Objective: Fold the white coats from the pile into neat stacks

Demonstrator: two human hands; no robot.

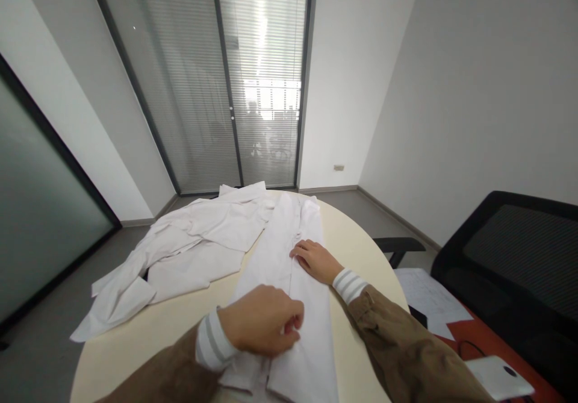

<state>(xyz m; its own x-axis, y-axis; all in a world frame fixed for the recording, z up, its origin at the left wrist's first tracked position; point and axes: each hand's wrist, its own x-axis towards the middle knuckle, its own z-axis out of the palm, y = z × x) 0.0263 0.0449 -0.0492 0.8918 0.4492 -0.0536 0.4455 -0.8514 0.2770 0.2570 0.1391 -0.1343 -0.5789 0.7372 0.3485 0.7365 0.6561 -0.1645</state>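
A long white shirt (311, 331) is laid out lengthwise on the round cream table (361, 246), its front placket running down the middle. Over the shirt's near part is my left hand (264, 318), its fingers curled inward and closed at the cloth by the placket; the exact grip is partly hidden. Farther up, my right hand (318, 261) has its bent fingertips closed at the placket edge, with the palm resting on the shirt. To the left, a second white garment (194, 246) lies loosely spread and wrinkled, its sleeve hanging past the table edge.
On the right stands a black mesh chair (519, 264) with an armrest (400, 245) close to the table. Papers (428, 297) and a white device (499, 376) lie on a red surface beside it. Beyond the table are glass panels with blinds (266, 47).
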